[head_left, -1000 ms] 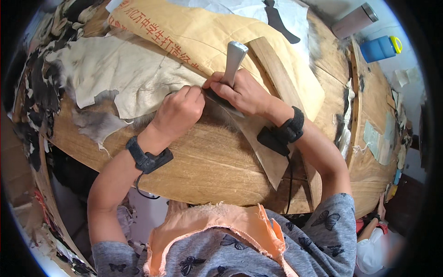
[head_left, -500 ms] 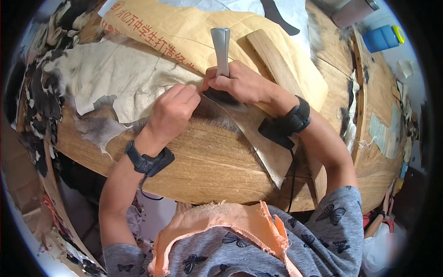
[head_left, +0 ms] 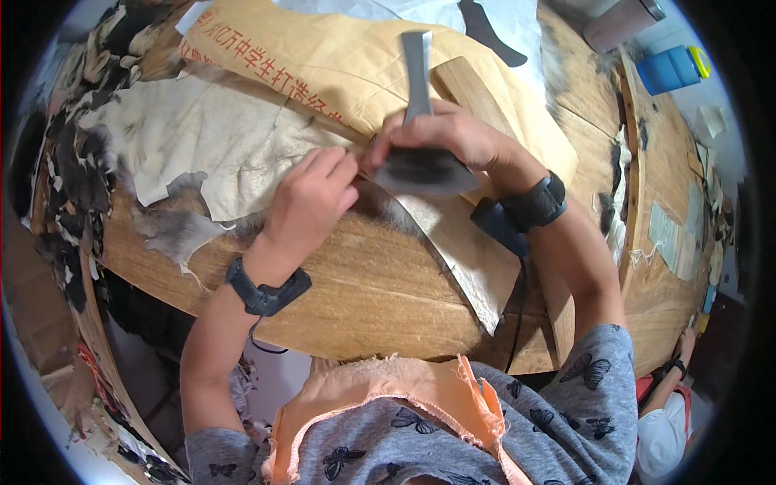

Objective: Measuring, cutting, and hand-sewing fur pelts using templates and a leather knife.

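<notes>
My right hand (head_left: 454,136) grips a metal knife (head_left: 426,171) with a broad, flared dark blade, blurred by motion. Its narrow silver end sticks up past my fingers. Close by on the left, my left hand (head_left: 311,198) is closed, fingertips pinching the edge of a fur pelt (head_left: 234,133) that lies with its cream skin side up. Grey fur shows along the pelt's lower edge. From under the knife, a pale tapering part of skin (head_left: 473,263) runs toward the table's near edge. Whether the blade touches the skin, I cannot tell.
A yellow printed paper sack (head_left: 356,48) lies behind the pelt, under a wooden slat (head_left: 473,89). Beyond are a dark curved piece (head_left: 491,32) and a blue container (head_left: 669,69). Fur scraps (head_left: 73,170) pile up at left. Another person's arm (head_left: 675,376) shows at lower right.
My right hand has shifted right and turned the knife, so its broad blade now shows more. My left hand stays at the pelt's edge, its fingers slightly changed. The other person's arm has come further into view.
</notes>
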Motion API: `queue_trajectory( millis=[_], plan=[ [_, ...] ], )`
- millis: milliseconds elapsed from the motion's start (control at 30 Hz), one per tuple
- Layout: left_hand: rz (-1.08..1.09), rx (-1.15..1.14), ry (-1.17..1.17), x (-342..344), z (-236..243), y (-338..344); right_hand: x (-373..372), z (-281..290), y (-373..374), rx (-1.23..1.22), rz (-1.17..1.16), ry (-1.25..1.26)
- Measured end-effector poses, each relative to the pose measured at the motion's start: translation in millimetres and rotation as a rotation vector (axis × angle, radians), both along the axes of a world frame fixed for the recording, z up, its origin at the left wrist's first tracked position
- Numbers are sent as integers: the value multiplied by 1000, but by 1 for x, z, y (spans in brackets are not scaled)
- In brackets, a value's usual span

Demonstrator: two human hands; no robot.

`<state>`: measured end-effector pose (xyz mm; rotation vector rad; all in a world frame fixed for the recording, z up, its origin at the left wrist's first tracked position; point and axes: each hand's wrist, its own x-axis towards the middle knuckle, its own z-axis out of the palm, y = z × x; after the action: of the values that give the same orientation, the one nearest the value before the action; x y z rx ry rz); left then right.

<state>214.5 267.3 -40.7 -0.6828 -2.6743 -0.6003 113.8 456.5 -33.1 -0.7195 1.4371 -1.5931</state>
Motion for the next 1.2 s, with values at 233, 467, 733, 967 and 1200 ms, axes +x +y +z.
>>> queue_trajectory(
  millis=[233,467,733,967,1200],
  plan=[
    [199,24,-137,18,-14,9,12,-14,-28,105,-250,493],
    [459,499,-430,23,-20,14,20,-22,-30,113,-186,715],
    [612,867,-649,23,-26,11,22,-24,-33,107,-201,671],
    [560,958,-659,24,-17,8,19,-17,-41,102,-112,762],
    [443,1363,-794,27,-3,-4,2,-20,-80,161,-74,824]
  ],
)
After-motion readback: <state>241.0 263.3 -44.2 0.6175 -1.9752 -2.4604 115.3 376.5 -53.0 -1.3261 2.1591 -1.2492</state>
